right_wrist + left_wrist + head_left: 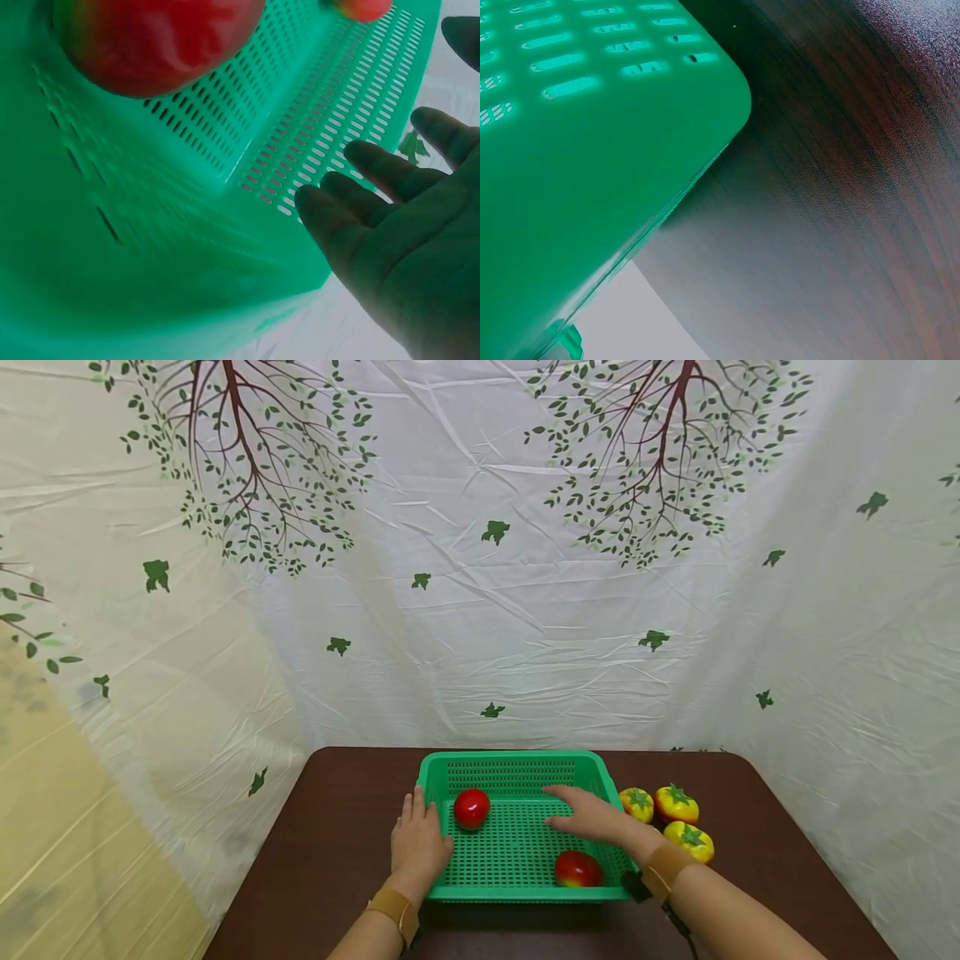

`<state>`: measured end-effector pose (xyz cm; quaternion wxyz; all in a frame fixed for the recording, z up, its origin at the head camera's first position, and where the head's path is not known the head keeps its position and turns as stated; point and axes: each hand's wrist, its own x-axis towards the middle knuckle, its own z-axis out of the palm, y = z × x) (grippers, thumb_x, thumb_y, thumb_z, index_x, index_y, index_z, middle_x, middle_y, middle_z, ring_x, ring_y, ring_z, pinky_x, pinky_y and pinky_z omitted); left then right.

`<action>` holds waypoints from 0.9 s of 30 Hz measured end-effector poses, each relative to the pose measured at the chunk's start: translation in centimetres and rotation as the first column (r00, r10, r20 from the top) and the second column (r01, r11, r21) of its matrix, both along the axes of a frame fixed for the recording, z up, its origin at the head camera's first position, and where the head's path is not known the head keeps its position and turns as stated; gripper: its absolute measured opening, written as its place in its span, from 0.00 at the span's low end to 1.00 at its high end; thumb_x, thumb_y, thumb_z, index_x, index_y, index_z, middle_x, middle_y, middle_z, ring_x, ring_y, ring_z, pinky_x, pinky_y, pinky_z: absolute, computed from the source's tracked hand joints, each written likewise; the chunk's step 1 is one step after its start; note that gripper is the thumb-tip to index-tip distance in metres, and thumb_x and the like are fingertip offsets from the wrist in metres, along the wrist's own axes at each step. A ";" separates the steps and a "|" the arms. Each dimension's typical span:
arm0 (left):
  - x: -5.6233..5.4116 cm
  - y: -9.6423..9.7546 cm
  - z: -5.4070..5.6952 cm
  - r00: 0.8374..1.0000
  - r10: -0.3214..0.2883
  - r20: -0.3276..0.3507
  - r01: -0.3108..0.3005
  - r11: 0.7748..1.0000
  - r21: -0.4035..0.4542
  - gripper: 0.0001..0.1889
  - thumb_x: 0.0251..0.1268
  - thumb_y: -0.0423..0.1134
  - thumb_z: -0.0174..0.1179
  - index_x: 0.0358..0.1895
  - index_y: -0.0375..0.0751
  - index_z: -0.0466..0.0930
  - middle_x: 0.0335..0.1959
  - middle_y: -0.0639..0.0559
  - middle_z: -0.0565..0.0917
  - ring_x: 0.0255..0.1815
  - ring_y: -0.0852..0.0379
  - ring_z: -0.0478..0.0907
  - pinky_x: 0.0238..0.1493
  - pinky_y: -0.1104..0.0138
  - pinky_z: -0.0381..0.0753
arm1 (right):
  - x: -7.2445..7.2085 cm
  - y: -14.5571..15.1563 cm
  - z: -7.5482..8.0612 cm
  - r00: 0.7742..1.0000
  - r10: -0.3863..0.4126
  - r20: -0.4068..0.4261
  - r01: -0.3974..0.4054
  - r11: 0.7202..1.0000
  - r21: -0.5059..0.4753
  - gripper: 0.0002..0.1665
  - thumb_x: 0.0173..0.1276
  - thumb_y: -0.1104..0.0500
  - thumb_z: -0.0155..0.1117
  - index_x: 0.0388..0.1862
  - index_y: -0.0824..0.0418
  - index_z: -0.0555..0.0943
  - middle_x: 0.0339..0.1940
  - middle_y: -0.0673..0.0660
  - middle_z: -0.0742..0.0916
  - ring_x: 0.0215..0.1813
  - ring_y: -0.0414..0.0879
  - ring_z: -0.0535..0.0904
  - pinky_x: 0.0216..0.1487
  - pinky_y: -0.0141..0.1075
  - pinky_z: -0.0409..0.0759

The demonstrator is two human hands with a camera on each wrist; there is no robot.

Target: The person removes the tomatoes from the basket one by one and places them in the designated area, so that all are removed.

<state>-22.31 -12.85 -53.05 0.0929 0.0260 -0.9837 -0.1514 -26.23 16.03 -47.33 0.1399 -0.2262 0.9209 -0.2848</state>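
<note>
A green plastic basket with slotted walls sits on the dark table. My left hand rests at its left rim with the fingers straight. Above the basket's right side reaches my right hand, fingers spread and nothing held. In the basket, a round red fruit lies at the left, and a red fruit with a yellowish end lies near the front right corner. The right wrist view shows that larger fruit close up, with my right hand's extended fingers beside the far wall. Only basket and table appear in the left wrist view.
Three yellow-and-red fruits with green leafy tops stand on the table right of the basket: one by the rim, one behind, one nearer. The brown table borders a white curtain printed with leaves.
</note>
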 end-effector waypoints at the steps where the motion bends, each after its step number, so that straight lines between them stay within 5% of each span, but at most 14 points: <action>1: 0.0 0.0 0.0 1.000 -0.001 -0.001 0.001 1.000 -0.001 0.32 0.59 0.46 0.70 0.65 0.34 0.76 0.79 0.39 0.61 0.80 0.39 0.58 0.71 0.45 0.70 | -0.1 -0.1 -0.1 1.000 0.006 0.014 -0.006 1.000 0.007 0.37 0.71 0.51 0.64 0.73 0.65 0.68 0.73 0.68 0.73 0.74 0.67 0.66 0.71 0.63 0.68; 13: 0.1 0.0 0.0 1.000 0.001 0.001 -0.001 1.000 0.003 0.32 0.60 0.45 0.69 0.65 0.33 0.75 0.79 0.38 0.61 0.80 0.39 0.58 0.72 0.44 0.70 | 0.4 -1.2 -0.5 0.958 0.119 0.260 -0.153 0.982 0.114 0.39 0.67 0.54 0.69 0.75 0.60 0.67 0.77 0.62 0.70 0.79 0.62 0.61 0.76 0.59 0.63; 20: 0.0 0.0 0.1 1.000 0.002 0.011 -0.002 1.000 0.001 0.32 0.60 0.45 0.69 0.66 0.33 0.75 0.79 0.39 0.61 0.80 0.39 0.58 0.72 0.44 0.69 | 0.8 -1.6 -0.7 0.945 0.117 0.305 -0.184 0.962 0.201 0.35 0.66 0.55 0.70 0.71 0.58 0.72 0.74 0.59 0.74 0.77 0.59 0.64 0.74 0.58 0.67; 27: 0.0 0.0 0.3 1.000 0.006 0.021 -0.006 1.000 0.021 0.32 0.60 0.45 0.69 0.66 0.33 0.75 0.79 0.39 0.60 0.80 0.39 0.57 0.73 0.44 0.68 | 0.7 -1.8 -1.1 0.948 0.129 0.292 -0.230 0.909 0.348 0.31 0.64 0.55 0.72 0.66 0.55 0.77 0.70 0.56 0.78 0.75 0.57 0.69 0.70 0.54 0.73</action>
